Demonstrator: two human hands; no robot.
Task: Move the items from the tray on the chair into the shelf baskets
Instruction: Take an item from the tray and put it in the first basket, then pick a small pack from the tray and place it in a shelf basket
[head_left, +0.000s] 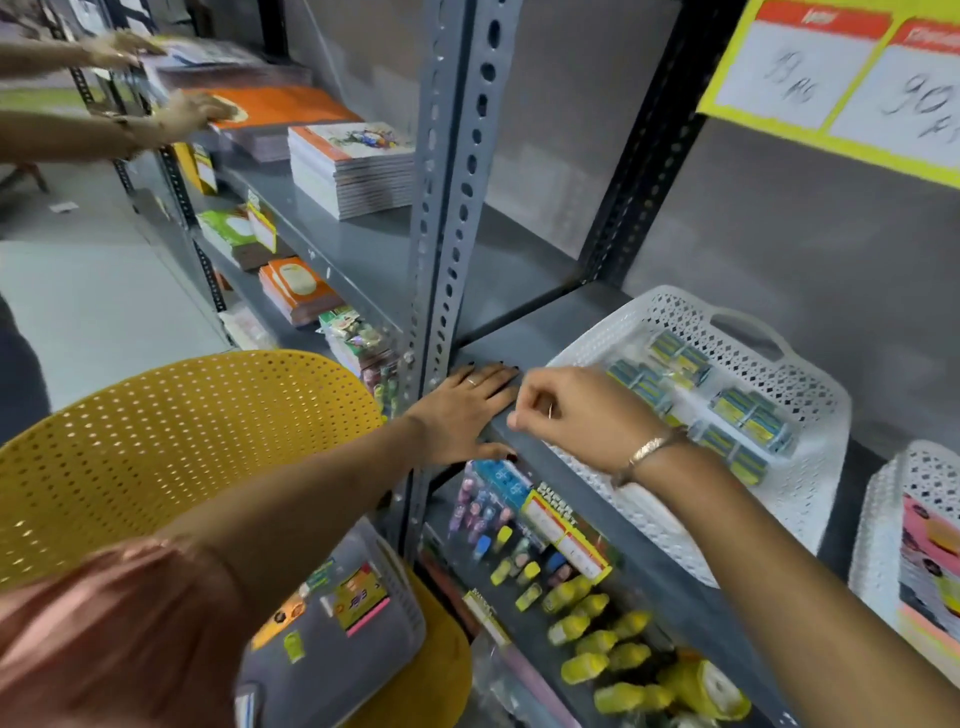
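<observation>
Sleeve fabric (104, 623), pinkish and blurred, fills the bottom left corner at your left shoulder, and your left arm runs up from it across the yellow chair (171, 441). On the chair seat, just under that arm, sits the clear tray (400, 587); a few small packets (361, 597) with yellow, orange and pink labels lie on its floor.

Your left hand (467, 410) lies flat and spread on the front edge of the grey shelf (524, 332), fingers forward, thumb hooked under the lip, holding nothing. It wears a ring. Your right hand (563, 410) is right beside it, fingers curled narrow and pinched together at the shelf edge; whether anything is between the fingertips you cannot tell. A metal bangle (649, 449) circles that wrist.

Just past your right hand, on the same shelf, stands a white basket (800, 395) with perforated walls, holding wrapped bundles of green and blue packets (743, 421). A second white basket (914, 467) sits to its right at the frame edge, with pink-covered items in it.

Below the shelf edge, the lower level carries yellow-capped bottles (597, 634), small coloured erasers (498, 540) and a yellow price label (566, 530).

Further left, beyond the perforated upright post (457, 182), stacks of notebooks (353, 166) rest on the neighbouring shelves. At the far top left, another person's two hands (192, 114) rest on an orange-covered stack (280, 106). Yellow price cards (841, 73) hang at the top right.
</observation>
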